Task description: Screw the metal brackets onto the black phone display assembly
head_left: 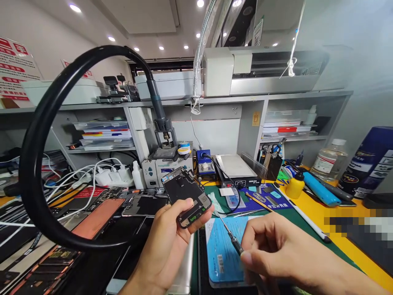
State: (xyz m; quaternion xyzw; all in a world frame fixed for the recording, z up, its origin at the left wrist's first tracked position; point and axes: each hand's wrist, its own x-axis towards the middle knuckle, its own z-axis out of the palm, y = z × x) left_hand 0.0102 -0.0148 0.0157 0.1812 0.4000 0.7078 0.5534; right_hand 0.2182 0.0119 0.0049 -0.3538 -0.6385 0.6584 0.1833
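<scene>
My left hand [167, 233] is closed around the lower end of a phone screen assembly [186, 192], tilted with its dark back and flex cable facing me. Between the thumb and fingers of my right hand [273, 246] is a thin screwdriver [235, 241], its tip pointing up and left, apart from the screen assembly. Below the two hands lies a blue and white packet [225, 258] with a barcode. A silver device [184, 266] lies partly hidden behind my left wrist.
A black flexible hose [27, 164] loops across the left side. Opened phones and parts [98, 221] crowd the left bench. A hot plate [238, 170], a yellow bottle [295, 186], a white stylus-like stick [303, 213] and a blue tool [321, 188] stand or lie farther back and right.
</scene>
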